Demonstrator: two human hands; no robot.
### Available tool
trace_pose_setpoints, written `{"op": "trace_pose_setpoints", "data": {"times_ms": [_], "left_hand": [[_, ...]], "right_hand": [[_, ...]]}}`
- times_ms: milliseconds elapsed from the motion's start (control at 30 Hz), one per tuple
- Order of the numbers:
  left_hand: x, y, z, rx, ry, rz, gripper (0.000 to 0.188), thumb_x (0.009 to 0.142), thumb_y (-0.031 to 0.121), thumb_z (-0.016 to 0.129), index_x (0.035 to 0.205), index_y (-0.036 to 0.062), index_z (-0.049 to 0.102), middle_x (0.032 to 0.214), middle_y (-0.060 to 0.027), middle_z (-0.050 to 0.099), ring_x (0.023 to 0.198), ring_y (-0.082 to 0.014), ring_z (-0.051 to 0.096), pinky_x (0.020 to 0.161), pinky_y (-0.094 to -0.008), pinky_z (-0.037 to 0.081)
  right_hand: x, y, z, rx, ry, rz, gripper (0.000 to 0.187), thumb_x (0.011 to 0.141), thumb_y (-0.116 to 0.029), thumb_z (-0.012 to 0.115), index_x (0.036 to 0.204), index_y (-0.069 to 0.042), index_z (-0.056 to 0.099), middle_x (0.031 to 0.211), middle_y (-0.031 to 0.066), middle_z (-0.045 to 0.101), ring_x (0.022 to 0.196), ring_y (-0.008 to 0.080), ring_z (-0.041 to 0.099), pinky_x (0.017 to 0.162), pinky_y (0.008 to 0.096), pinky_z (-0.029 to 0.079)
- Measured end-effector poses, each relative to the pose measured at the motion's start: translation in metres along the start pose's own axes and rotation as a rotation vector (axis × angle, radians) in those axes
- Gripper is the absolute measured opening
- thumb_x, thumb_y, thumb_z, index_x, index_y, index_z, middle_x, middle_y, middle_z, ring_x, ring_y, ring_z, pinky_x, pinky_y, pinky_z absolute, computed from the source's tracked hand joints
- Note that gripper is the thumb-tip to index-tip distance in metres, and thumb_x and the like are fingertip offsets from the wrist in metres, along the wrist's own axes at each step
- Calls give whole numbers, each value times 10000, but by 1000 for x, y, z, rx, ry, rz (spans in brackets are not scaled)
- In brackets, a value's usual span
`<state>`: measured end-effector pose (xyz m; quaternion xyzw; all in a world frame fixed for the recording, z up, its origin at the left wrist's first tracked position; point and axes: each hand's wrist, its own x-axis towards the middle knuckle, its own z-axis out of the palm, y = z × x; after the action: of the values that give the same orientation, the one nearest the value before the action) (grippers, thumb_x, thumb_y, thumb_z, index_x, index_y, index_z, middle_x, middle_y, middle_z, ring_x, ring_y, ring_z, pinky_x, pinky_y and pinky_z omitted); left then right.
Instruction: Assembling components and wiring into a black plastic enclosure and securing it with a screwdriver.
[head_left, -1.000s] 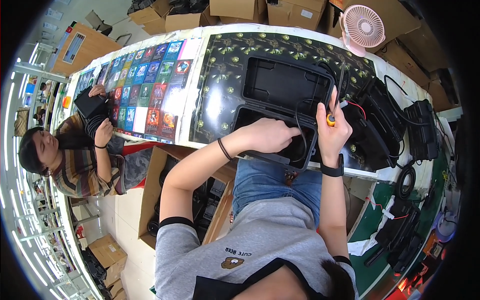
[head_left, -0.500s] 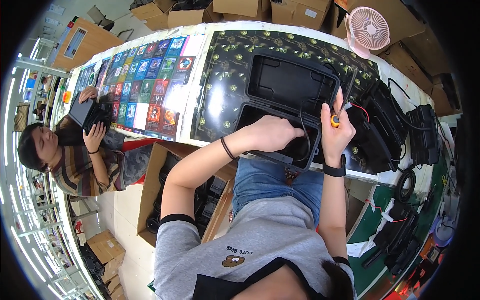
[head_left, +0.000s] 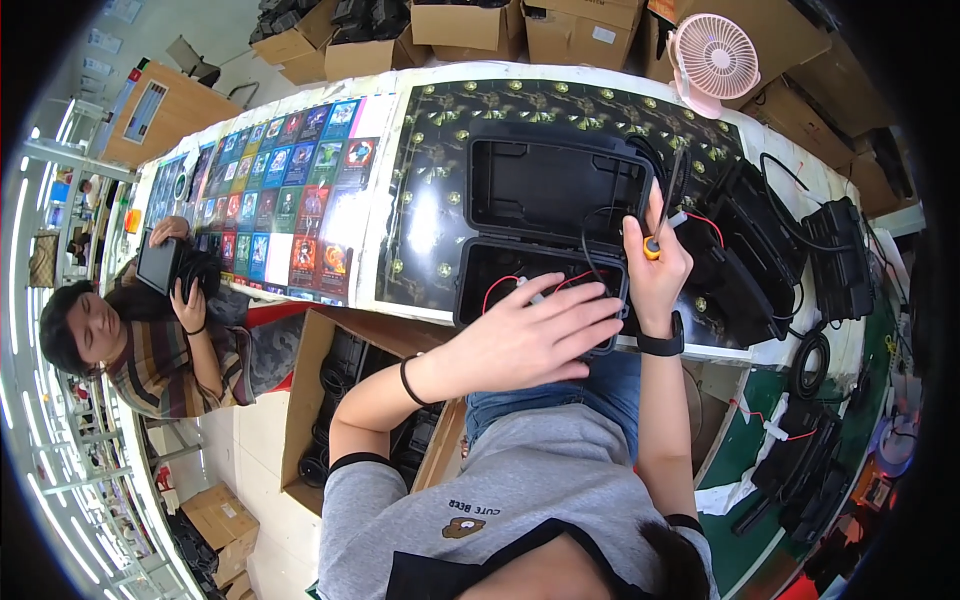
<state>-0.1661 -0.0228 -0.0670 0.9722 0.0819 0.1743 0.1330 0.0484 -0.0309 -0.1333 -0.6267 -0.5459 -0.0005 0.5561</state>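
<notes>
One case [head_left: 555,190] lies open, apparently for access; left hand [head_left: 540,345], fingers spread, partly covers it; right hand [head_left: 660,278] grips a screwdriver [head_left: 651,248].

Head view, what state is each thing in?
Black case: open, lid laid back.
Screwdriver: gripped, shaft pointing away.
Right hand: closed around the screwdriver.
Left hand: open, fingers spread over the case.
Pink fan: standing; whether running, can't tell.
Near cardboard box: open, holding black items.

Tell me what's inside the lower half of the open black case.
In the lower half, red wire and a white connector show, with a black cable dipping in. The left hand covers much of the near part, so what lies beneath is hidden.
</notes>
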Motion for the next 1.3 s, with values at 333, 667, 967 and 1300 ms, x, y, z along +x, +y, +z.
{"op": "trace_pose_setpoints", "data": {"times_ms": [333, 667, 967, 1300], "left_hand": [[-4, 16, 32, 411, -65, -195, 627, 823, 237, 661, 1420, 149, 489, 1438, -94, 509, 1356, -202, 451, 1058, -438, 421], [-19, 23, 46, 388, 105, -341, 273, 797, 136, 629, 1067, 101, 633, 1336, -47, 609, 953, -168, 650, 909, -339, 495], [-38, -2, 24, 307, 123, -433, 232, 805, 122, 602, 1034, 101, 637, 1242, -21, 661, 933, -196, 671, 933, -349, 485], [-36, -1, 31, 313, 133, -495, 266, 795, 92, 581, 1060, 93, 610, 1267, -10, 644, 893, -197, 664, 945, -351, 481]], "right_hand": [[6, -6, -2, 252, -97, 150, 529, 887, -65, 715, 1377, 11, 531, 1244, 191, 664, 1122, 214, 665, 924, 294, 510], [16, -19, 5, 500, -279, 180, 567, 891, -48, 701, 1417, -7, 495, 1404, 150, 563, 1279, 243, 557, 1021, 327, 454], [39, -26, 34, 416, -401, 230, 632, 799, -20, 741, 1397, -55, 539, 1305, 155, 641, 788, 88, 618, 723, 219, 510], [82, -19, 68, 266, -630, 324, 581, 825, -256, 789, 1349, -107, 588, 1080, 42, 584, 758, 83, 535, 713, 239, 492]]}}
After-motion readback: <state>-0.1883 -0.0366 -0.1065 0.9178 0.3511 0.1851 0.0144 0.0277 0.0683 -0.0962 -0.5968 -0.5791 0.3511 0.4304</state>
